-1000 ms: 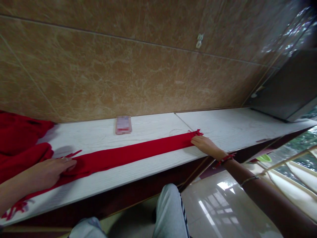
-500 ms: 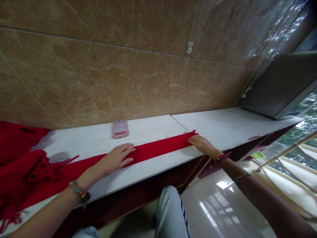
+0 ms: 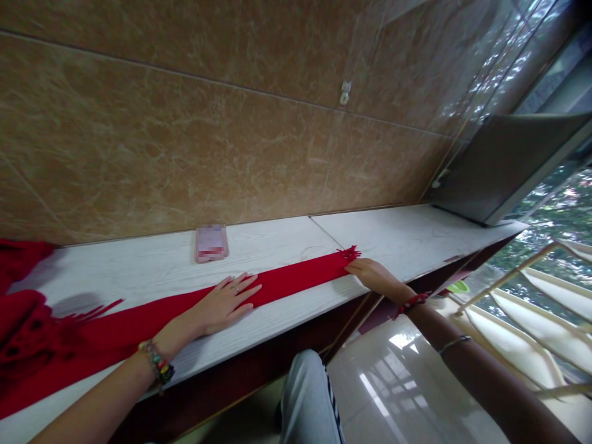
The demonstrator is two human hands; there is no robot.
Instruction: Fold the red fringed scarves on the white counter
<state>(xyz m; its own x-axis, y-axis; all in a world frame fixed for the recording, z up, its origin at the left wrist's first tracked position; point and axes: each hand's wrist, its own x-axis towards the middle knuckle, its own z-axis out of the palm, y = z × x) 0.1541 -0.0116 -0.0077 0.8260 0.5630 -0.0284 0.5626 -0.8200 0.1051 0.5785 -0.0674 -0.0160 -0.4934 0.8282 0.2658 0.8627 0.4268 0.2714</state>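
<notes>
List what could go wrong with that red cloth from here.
The cloth lies near the front edge of the counter, so a careless pull might slide part of it off. The left hand is spread on it wearing a ring, which could snag the fabric. The bunched part at the left might tug the flat length crooked if it shifts.

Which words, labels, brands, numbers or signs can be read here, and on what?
None can be read.
Pink phone-like item on the white counter: its face is pixelated, so nothing on it is legible.
Red scarf: no lettering shows.
White wall fitting: too small to tell whether it is marked.
</notes>
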